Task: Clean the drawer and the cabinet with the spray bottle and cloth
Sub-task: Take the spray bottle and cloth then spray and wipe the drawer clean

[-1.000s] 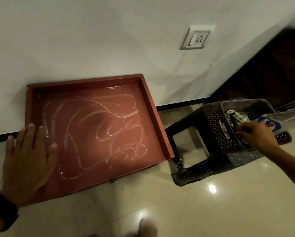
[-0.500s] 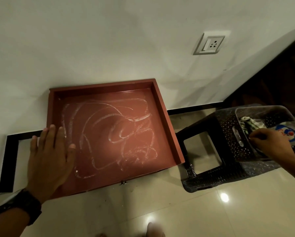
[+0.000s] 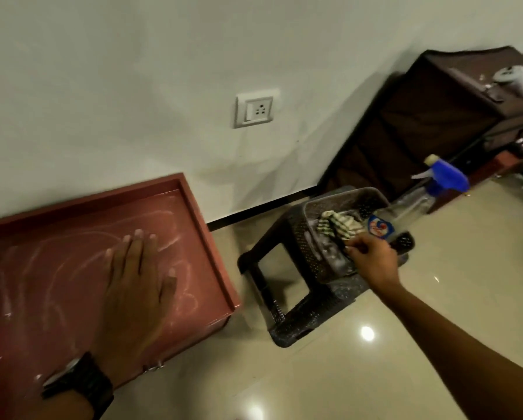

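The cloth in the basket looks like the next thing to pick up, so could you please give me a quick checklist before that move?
1. Right hand at the cloth: ok, fingers at its edge.
2. Grip on cloth secure: cannot tell, blurred.
3. Left hand steadies the drawer: ok, flat over its floor.
4. Drawer needs cleaning: ok, white smears show.
5. Spray bottle within reach: cannot tell; it stands beyond the basket.

A plain white wall (image 3: 133,71) carried a white socket plate (image 3: 254,112), with a dark skirting strip (image 3: 254,214) at its foot. Glossy beige floor tiles (image 3: 375,374) reflected a bright lamp spot. A dark plastic stool (image 3: 284,286) stood near the wall.
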Available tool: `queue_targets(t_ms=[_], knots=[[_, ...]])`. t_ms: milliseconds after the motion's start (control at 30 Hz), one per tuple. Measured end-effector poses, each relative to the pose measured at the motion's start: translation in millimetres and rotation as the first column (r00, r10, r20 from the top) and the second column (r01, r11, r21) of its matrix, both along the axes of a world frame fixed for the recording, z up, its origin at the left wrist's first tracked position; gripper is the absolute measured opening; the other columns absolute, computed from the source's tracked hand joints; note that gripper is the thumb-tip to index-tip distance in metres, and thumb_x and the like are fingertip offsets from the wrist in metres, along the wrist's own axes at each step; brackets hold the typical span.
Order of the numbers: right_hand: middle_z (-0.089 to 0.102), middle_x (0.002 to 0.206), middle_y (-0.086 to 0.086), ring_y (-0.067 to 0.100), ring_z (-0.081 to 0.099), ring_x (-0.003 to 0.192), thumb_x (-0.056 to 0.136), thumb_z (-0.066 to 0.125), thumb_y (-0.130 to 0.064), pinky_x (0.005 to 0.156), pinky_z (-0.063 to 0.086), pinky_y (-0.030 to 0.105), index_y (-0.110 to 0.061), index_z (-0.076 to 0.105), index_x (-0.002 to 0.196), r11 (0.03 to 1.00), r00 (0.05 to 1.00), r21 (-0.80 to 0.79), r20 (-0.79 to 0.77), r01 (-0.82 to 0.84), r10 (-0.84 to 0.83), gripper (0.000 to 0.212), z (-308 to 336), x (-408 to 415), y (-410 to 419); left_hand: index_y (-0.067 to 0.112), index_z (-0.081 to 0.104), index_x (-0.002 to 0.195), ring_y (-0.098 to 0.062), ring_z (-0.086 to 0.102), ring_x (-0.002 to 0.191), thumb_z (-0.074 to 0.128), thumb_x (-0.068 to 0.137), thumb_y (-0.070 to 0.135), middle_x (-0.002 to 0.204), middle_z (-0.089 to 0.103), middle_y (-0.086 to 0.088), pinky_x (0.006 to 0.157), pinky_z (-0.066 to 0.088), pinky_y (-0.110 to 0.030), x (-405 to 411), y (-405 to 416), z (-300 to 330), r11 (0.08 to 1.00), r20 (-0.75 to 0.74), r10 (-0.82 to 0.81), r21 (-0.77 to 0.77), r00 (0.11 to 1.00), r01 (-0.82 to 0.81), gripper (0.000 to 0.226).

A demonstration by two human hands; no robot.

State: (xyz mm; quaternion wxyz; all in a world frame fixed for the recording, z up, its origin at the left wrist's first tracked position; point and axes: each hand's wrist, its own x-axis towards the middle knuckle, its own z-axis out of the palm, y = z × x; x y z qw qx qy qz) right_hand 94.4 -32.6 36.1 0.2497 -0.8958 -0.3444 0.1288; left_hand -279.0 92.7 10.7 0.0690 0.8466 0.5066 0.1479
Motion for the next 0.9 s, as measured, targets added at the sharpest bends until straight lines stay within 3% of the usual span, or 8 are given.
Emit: queue_targets(t_ms=[100,233,433,733,900], knots=[[0.067,0.085,0.000,0.013,0.060,0.081,0.086,0.065,-0.011,0.071,0.040,0.020,-0.013,0.069,0.090,0.997,0.998,0.055,-0.028,0.059,-0.057,0.007,2,5,-3,-0.001,0.036,0.142,-0.039,0.029,0.140,0.027,0.094,0.040,0.148,0.034,-0.025,0.117,0.015,-0.052,65,-9,18,0.994,0.023,-0.108,0.002,0.994,0.108,0.064],[0.068,0.083,0.000,0.012,0.061,0.078,0.086,0.062,-0.009,0.059,0.038,0.010,-0.013,0.069,0.085,0.985,0.988,0.114,-0.098,0.128,-0.117,0.008,4,13,-8,0.003,0.034,0.144,-0.035,0.027,0.141,0.027,0.094,0.043,0.151,0.032,-0.020,0.118,0.016,-0.050,144,-28,38,0.973,0.048,-0.229,0.005,0.972,0.229,0.064],[0.071,0.089,0.005,0.019,0.063,0.086,0.087,0.059,-0.011,0.072,0.047,0.025,-0.013,0.069,0.087,0.955,0.947,0.137,-0.226,0.265,-0.230,0.010,4,34,-5,0.007,0.033,0.146,-0.029,0.025,0.143,0.028,0.094,0.045,0.153,0.031,-0.015,0.119,0.016,-0.047,232,-41,42,0.939,0.047,-0.342,-0.009,0.938,0.343,0.064],[0.067,0.082,-0.001,0.012,0.060,0.077,0.087,0.059,-0.007,0.062,0.040,0.016,-0.013,0.068,0.084,0.928,0.899,0.137,-0.331,0.347,-0.287,0.011,-8,52,-1,0.008,0.030,0.147,-0.029,0.022,0.144,0.027,0.095,0.045,0.154,0.028,-0.016,0.119,0.017,-0.042,295,-43,11,0.913,0.034,-0.403,-0.053,0.914,0.405,0.064],[0.069,0.085,0.001,0.012,0.062,0.079,0.088,0.060,-0.009,0.070,0.042,0.018,-0.012,0.069,0.088,0.938,0.914,0.116,-0.290,0.327,-0.283,0.009,-14,56,2,0.008,0.032,0.146,-0.029,0.025,0.143,0.036,0.098,0.038,0.153,0.030,-0.016,0.113,0.019,-0.035,314,-46,5,0.907,0.063,-0.409,-0.081,0.910,0.413,0.057]])
